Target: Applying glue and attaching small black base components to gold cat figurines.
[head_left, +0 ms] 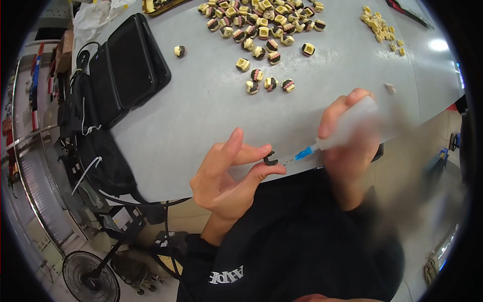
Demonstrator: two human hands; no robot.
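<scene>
Between thumb and forefinger, my left hand (224, 173) pinches a small dark curved piece (270, 159) above the near edge of the table. My right hand (347, 146) is wrapped round a translucent white squeeze bottle (352, 122), tilted down to the left. The bottle's blue needle tip (303, 153) points at the dark piece, its thin end very close to it; whether they touch I cannot tell. Farther off lies a heap of small cream, black and pink parts (263, 32), several of them strewn toward me.
The grey table (201, 121) carries a pile of small yellow pieces (380, 25) at the far right. Black trays (131, 63) and a cable stand along its left side. White plastic wrap (95, 20) lies at the far left. A fan (90, 277) stands on the floor lower left.
</scene>
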